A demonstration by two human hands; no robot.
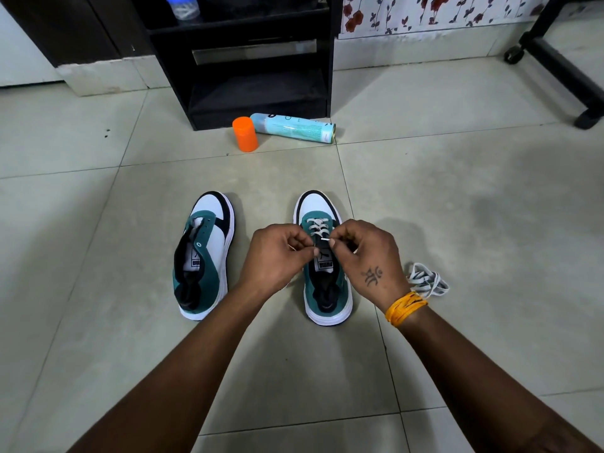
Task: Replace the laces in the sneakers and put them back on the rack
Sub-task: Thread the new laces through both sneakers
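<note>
My left hand [277, 256] and right hand [366, 256] over the right sneaker [327, 289] on the floor [457, 207], each grip pinching its white lace [318, 225], unlaced left sneaker [204, 256] at 9 o'clock, spare lace bundle [426, 282] at 3 o'clock, black rack [255, 60] at 12 o'clock.

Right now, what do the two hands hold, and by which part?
The right hand pinches the white lace by its tip; the left hand pinches it over the right sneaker.

Two sneakers [204, 256] [323, 256], one loose lace bundle [426, 280], one spray can [294, 127], one orange cap [245, 134], two hands [277, 256] [369, 256].
</note>
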